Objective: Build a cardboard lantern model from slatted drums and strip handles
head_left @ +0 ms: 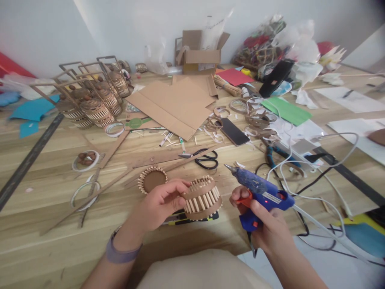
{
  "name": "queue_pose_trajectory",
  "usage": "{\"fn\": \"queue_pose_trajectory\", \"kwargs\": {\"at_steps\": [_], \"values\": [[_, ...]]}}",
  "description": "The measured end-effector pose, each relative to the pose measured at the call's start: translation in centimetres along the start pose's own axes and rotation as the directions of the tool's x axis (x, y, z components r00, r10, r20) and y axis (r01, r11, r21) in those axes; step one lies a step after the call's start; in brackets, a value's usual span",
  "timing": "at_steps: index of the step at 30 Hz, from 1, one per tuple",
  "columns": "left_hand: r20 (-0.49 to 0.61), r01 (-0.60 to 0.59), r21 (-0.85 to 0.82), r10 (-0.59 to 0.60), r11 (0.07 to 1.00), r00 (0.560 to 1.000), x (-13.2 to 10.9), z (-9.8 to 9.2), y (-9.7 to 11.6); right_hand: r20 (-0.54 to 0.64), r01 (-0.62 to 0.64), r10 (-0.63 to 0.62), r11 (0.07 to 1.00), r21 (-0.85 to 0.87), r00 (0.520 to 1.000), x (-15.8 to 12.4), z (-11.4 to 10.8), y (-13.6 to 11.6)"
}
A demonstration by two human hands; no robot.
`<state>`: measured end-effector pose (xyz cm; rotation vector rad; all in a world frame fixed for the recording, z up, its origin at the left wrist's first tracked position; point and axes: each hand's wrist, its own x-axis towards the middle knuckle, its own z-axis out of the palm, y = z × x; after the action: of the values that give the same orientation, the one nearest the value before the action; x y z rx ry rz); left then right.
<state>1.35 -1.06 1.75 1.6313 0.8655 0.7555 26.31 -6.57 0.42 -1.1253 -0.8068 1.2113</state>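
Observation:
My left hand is closed on a small round basket made of cardboard bands and thin wooden sticks, held above the table's near edge. My right hand grips a blue hot glue gun with an orange trigger. Its metal nozzle points up and left, a short way to the right of the basket. A second stick-rimmed cardboard ring lies flat on the wooden table just behind my left hand. A utility knife lies partly hidden under the basket.
Black scissors lie behind the basket. Flat cardboard sheets, a phone, cardboard rings, several finished lantern-like baskets with frames and an open box crowd the table. Cables trail at right.

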Motion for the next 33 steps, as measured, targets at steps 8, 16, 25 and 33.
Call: {"fn": "queue_pose_trajectory", "kwargs": {"at_steps": [8, 16, 25, 33], "values": [[0.007, 0.058, -0.262, -0.059, 0.963, 0.998, -0.2, 0.6, 0.0, -0.102, -0.054, 0.059, 0.997, 0.057, 0.993, 0.1, 0.8, 0.4], [0.025, 0.133, -0.83, -0.203, 0.541, 0.979, -0.9, 1.9, -0.2, 0.031, -0.174, 0.171, 0.978, 0.113, 0.985, -0.4, 1.2, 0.8], [-0.124, 0.131, -0.88, -0.489, 0.455, 0.863, -0.1, 3.6, -0.3, -0.064, -0.179, 0.185, 0.98, 0.089, 0.981, 0.1, 2.8, 0.3], [-0.165, 0.205, -0.818, -0.56, 0.537, 0.812, 1.0, 3.0, 0.8, -0.126, -0.225, 0.236, 0.97, 0.094, 0.964, 0.3, 2.5, 0.6]]}}
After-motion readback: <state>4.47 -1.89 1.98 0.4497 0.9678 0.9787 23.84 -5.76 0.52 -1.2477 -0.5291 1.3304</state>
